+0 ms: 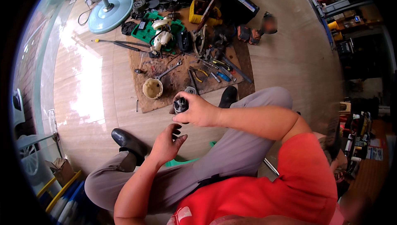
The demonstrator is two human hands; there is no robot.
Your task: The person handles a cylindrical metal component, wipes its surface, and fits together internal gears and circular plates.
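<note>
The right hand has its grip wrapped around a dark cylindrical part, near the frame's centre. Just below, the left hand's grip is loosely parted. A cream cup-shaped housing sits upper left of them on a brown board.

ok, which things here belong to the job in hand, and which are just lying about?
In hand:
black part, held by the right hand; left hand beside it, apparently empty

Untouched, possibly just lying about:
cream cup
wrench
yellow bin
blue round base
</note>
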